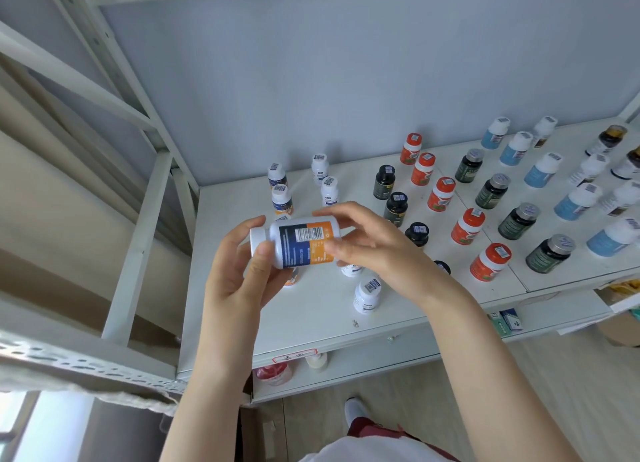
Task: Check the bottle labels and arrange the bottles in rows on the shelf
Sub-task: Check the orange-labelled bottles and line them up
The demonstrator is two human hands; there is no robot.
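Left hand (242, 264) curls thumb and fingers round the cap end of a white plastic bottle with a blue-and-orange label (301, 241), held on its side, barcode up, above the white metal shelf (311, 326). Right hand (370, 250), at three o'clock of the bottle, pinches its base end. Risk, in my judgement: the bottle hangs over small white-capped bottles (367, 293) standing beneath, so a slip while turning it would topple them and break the rows. Further toward three o'clock stand rows of black-capped dark bottles (395, 207), orange-capped bottles (441, 193), silver-capped dark green bottles (491, 191) and white-capped blue-labelled bottles (542, 170), each running from five toward eleven o'clock. Every bottle is capped; contents cannot be seen.
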